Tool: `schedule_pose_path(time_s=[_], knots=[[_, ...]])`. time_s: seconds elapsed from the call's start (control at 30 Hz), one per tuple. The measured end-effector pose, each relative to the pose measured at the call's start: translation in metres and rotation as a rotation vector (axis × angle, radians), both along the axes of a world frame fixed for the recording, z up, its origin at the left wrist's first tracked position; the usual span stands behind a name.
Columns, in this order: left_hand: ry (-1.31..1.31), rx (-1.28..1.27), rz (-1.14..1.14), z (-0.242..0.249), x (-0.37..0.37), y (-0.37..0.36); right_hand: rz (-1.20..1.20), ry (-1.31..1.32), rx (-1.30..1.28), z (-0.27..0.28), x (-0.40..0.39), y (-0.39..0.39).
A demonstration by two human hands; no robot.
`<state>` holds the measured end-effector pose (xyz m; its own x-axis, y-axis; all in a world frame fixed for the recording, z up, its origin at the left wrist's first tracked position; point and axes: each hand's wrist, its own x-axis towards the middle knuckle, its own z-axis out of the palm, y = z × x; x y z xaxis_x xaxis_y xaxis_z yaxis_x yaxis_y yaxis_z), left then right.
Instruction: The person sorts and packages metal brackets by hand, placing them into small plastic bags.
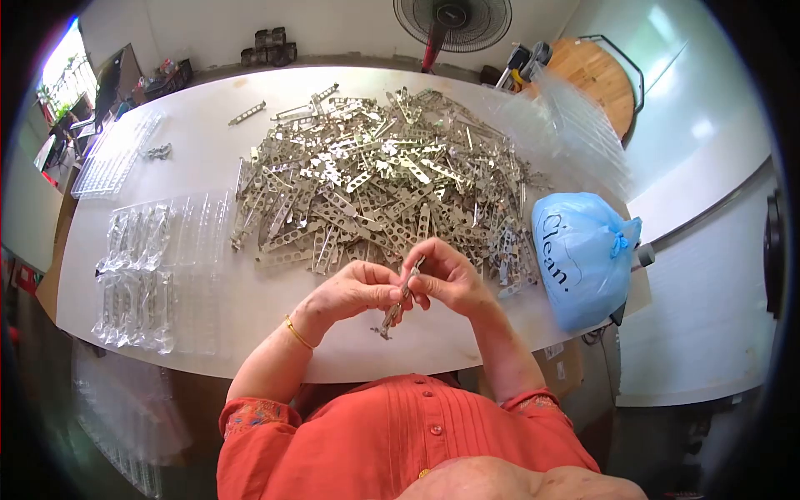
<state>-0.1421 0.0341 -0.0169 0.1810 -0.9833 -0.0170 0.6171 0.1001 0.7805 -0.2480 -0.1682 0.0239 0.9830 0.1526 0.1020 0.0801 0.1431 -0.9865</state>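
Both my hands meet at the front of the table, just below a large pile of perforated metal strips point(358, 179). Between them is a slim metal strip point(389, 320), tilted, its lower end sticking out below my fingers. My left hand point(358, 292) pinches it around the middle, thumb and fingers together. Higher up, my right hand point(446, 279) grips the upper part between thumb and curled fingers. The fingers cover much of the strip.
Clear plastic trays point(200, 242) on the left hold wrapped metal parts point(133, 308). Another clear tray point(117, 158) lies behind them. A blue plastic bag point(583, 258) stands at the right edge, near plastic sheets point(567, 125). A fan point(452, 21) stands beyond the table.
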Motion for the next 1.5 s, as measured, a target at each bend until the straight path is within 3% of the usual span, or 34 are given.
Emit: schedule_pose_path(time_s=[0.17, 0.3, 0.4, 0.5, 0.63, 0.8, 0.87, 1.1, 1.23, 1.37, 1.43, 1.5], knots=[[-0.063, -0.028, -0.081, -0.005, -0.005, -0.004, -0.089, -0.015, -0.042, 0.003, -0.023, 0.007], [-0.323, 0.007, -0.035, 0.010, -0.011, -0.005, -0.211, -0.098, -0.144, 0.003, -0.031, 0.011], [-0.456, 0.090, 0.103, 0.012, -0.021, -0.010, -0.362, -0.109, -0.267, 0.002, -0.030, 0.014], [-0.707, 0.094, 0.238, -0.001, -0.029, -0.018, -0.424, -0.105, -0.250, -0.002, -0.027, 0.016], [-0.811, 0.137, 0.300, 0.004, -0.033, -0.016, -0.465, -0.097, -0.210, -0.013, -0.023, 0.024], [-0.818, 0.168, 0.349, -0.004, -0.034, -0.013, -0.538, -0.207, -0.298, -0.023, -0.021, 0.030], [-0.698, 0.184, 0.359, 0.003, -0.038, -0.015, -0.582, -0.258, -0.391, -0.027, -0.020, 0.029], [-0.597, 0.205, 0.340, 0.008, -0.035, -0.015, -0.760, -0.261, -0.589, 0.015, -0.055, 0.017], [-0.583, 0.200, 0.348, 0.009, -0.033, -0.016, -1.137, -0.533, -0.936, 0.046, -0.082, -0.026], [-0.523, 0.198, 0.335, 0.007, -0.029, -0.016, -1.471, -0.531, -1.166, 0.085, -0.111, -0.084], [-0.489, 0.225, 0.345, 0.005, -0.027, -0.016, -1.505, -0.476, -1.255, 0.103, -0.120, -0.114], [-0.468, 0.228, 0.336, 0.004, -0.023, -0.015, -1.438, -0.291, -1.525, 0.104, -0.127, -0.147]])
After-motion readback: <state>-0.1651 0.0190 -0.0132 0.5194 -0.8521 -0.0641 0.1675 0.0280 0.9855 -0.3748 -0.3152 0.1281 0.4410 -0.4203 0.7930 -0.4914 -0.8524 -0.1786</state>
